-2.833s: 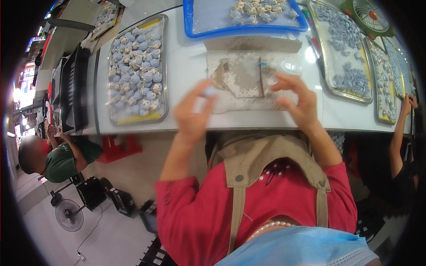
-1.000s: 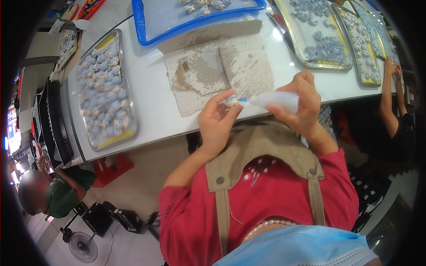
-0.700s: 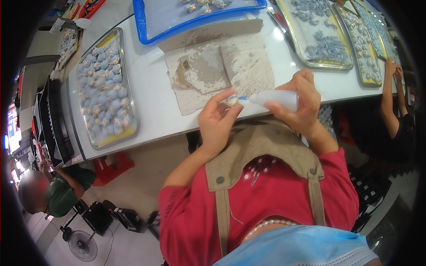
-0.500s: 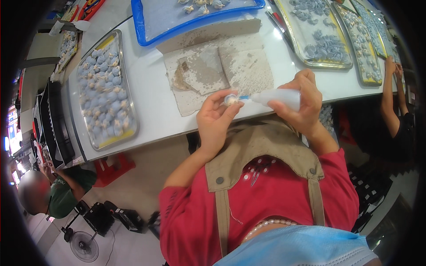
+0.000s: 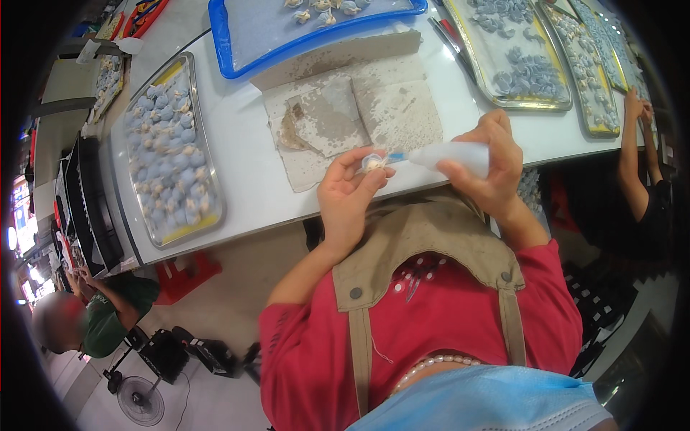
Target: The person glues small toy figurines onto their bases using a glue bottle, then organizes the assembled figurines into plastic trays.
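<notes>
Between the thumb and fingers of my left hand (image 5: pixel 343 205) is a small round whitish piece with a cream middle (image 5: pixel 374 164). My right hand (image 5: pixel 497 161) is wrapped round a white translucent squeeze bottle (image 5: pixel 460 156), tilted so that its narrow blue tip (image 5: pixel 396 156) points left at the piece. The tip is close to the piece's edge; whether they touch I cannot tell. Both hands are over the table's near edge, just in front of a stained, creased sheet of cardboard (image 5: pixel 399 108).
On the left is a metal tray (image 5: pixel 215 188) of blue-grey and cream pieces. A blue-rimmed tray (image 5: pixel 228 43) stands behind the cardboard. More trays of small pieces, including a metal tray (image 5: pixel 528 105), line the right. Co-workers sit at left and right; a fan (image 5: pixel 140 400) is at lower left.
The small piece has turned slightly in my left fingers, showing more of its cream middle. My hands and the bottle have hardly moved. The person at left has shifted a little.
</notes>
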Available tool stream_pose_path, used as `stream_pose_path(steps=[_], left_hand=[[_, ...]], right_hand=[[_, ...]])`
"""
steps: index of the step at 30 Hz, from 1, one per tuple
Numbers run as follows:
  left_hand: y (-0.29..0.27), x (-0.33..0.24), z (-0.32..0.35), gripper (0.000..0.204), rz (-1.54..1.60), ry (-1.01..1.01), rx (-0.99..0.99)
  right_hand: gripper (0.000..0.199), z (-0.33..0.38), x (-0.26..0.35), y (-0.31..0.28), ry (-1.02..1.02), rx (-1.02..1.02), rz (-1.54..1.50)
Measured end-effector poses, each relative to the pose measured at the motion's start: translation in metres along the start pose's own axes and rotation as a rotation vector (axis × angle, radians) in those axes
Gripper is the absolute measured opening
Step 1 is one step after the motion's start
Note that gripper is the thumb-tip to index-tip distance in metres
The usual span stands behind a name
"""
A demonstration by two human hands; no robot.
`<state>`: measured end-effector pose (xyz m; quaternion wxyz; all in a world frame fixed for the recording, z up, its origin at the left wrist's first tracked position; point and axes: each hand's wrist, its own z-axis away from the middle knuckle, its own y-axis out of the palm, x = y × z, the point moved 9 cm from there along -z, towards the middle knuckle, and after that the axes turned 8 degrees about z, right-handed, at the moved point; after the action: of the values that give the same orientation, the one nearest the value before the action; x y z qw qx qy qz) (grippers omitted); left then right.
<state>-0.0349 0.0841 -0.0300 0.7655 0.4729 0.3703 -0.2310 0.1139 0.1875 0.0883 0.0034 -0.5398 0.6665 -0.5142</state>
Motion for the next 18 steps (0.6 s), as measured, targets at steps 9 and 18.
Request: stream_pose_path(steps=[9, 18], left_hand=[[-0.008, 0.006, -0.008, 0.031, 0.160, -0.102, 0.003], [0.010, -0.035, -0.007, 0.034, -0.104, 0.328, 0.228]], right_hand=[[0.022, -0.022, -0.067, 0.053, 0.324, -0.064, -0.144], [0.021, -0.018, -0.096, 0.002, 0.132, -0.046, 0.260]])
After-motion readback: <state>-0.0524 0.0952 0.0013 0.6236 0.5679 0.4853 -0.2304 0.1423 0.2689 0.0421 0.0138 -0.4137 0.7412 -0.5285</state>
